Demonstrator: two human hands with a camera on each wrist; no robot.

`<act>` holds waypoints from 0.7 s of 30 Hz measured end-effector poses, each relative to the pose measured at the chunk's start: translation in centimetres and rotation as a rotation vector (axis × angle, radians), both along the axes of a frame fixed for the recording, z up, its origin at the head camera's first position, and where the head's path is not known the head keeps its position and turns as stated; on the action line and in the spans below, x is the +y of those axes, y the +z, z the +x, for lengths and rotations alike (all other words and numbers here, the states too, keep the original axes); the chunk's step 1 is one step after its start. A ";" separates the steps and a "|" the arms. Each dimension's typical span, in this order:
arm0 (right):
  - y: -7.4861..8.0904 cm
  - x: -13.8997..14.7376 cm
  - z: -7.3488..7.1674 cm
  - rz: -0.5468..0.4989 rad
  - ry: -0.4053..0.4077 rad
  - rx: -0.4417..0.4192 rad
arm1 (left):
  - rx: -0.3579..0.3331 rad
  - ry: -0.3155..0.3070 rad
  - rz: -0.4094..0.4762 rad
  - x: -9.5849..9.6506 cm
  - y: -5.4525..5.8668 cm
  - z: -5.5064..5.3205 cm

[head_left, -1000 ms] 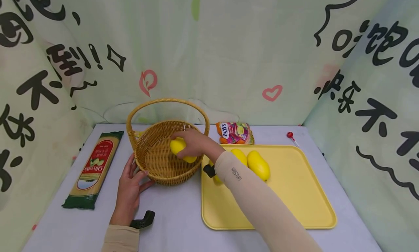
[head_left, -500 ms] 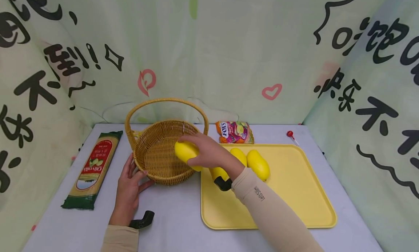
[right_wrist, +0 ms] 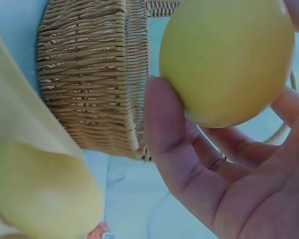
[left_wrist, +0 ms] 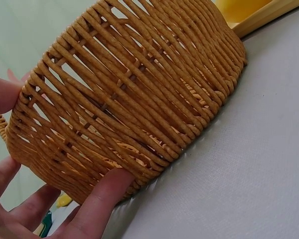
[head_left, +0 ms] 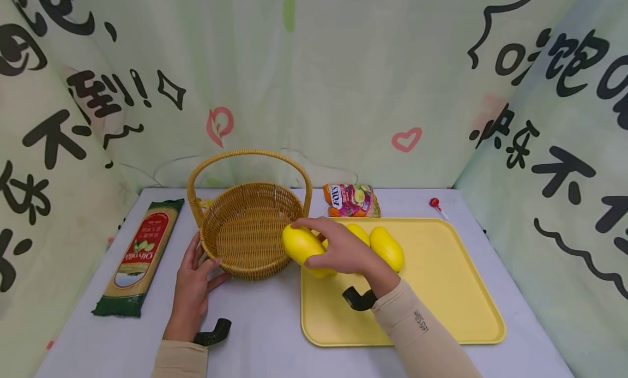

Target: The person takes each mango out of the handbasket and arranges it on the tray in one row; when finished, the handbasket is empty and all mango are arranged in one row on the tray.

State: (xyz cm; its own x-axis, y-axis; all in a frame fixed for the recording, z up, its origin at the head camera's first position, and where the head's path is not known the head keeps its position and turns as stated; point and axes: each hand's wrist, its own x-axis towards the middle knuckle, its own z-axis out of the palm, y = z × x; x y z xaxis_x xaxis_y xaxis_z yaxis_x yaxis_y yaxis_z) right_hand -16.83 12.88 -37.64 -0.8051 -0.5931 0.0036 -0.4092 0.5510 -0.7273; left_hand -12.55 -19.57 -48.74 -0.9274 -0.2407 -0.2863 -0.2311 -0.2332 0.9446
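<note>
My right hand [head_left: 343, 247] grips a yellow mango [head_left: 301, 244] beside the right rim of the wicker basket [head_left: 245, 231], over the tray's left edge. In the right wrist view the mango [right_wrist: 226, 59] sits between thumb and fingers, with the basket's woven side behind it. My left hand [head_left: 193, 291] holds the basket at its front left, thumb at the rim. In the left wrist view the fingers of my left hand [left_wrist: 97, 204] press the weave. No fruit shows inside the basket. Two more mangoes [head_left: 387, 249] lie on the yellow tray [head_left: 432, 307]; another may be hidden under my right hand.
A green and gold Olivoila packet [head_left: 142, 252] lies left of the basket. Behind the tray are a colourful Fox's candy bag [head_left: 352, 199] and a red lollipop [head_left: 435, 203]. A small yellow item [head_left: 206, 203] is mostly hidden behind the basket. Printed curtains enclose the table.
My right hand has drawn the mango out from inside the basket, rightward past the rim to above the tray's edge. My left hand stays on the basket.
</note>
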 end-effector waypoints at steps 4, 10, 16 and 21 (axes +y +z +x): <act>-0.8 1.5 0.8 -0.041 -0.029 -0.010 | -0.002 0.000 -0.002 0.0 0.0 0.1; -1.6 3.5 1.9 -0.067 -0.120 -0.057 | 0.009 0.002 -0.006 0.1 0.1 0.0; -2.5 5.7 2.6 -0.083 -0.189 -0.065 | 0.010 0.005 -0.005 0.1 0.1 0.1; -3.1 7.3 3.2 -0.103 -0.251 -0.094 | 0.017 0.012 -0.005 0.2 0.0 0.0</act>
